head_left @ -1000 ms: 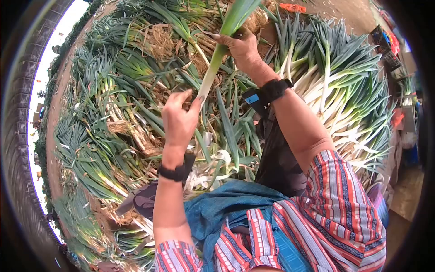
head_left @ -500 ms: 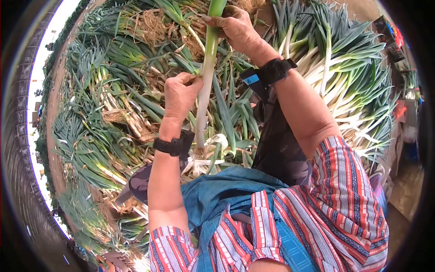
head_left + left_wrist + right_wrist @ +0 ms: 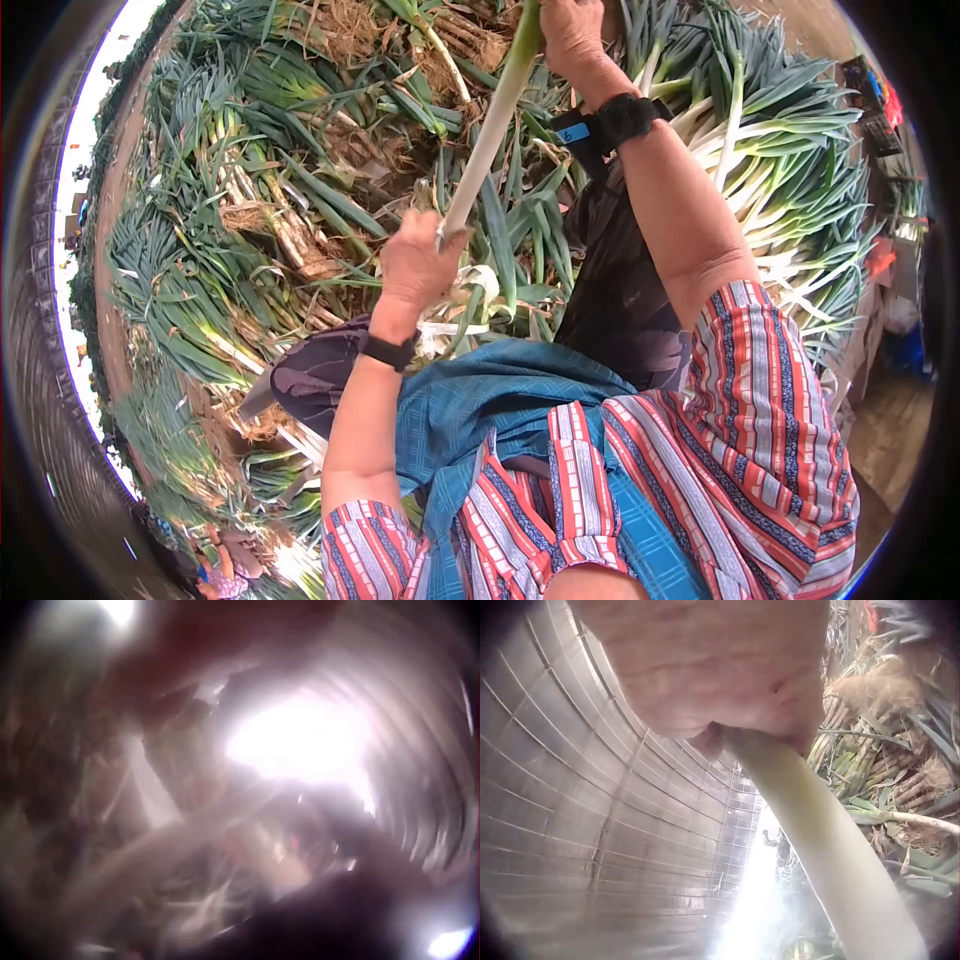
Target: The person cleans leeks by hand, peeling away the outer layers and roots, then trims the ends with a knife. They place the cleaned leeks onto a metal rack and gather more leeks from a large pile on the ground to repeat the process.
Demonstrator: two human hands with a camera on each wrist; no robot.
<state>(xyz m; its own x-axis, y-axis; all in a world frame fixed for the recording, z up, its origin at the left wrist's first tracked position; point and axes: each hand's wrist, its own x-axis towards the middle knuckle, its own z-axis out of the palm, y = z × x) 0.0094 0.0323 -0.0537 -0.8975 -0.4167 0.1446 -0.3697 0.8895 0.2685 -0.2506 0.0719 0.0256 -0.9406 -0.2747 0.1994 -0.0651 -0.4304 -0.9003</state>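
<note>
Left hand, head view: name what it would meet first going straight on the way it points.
Probably the held leek, whose shaft meets the left hand; past it, perhaps green leaves, though depth is unclear.

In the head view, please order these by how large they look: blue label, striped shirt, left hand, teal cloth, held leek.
1. Striped shirt
2. Teal cloth
3. Left hand and held leek: not ranked; the leek, cut off above, looks longer, the hand wider.
4. Blue label

Farm tunnel, apparently: ribbed curved cover point(image 3: 562, 817), leek heaps point(image 3: 800, 210).
</note>
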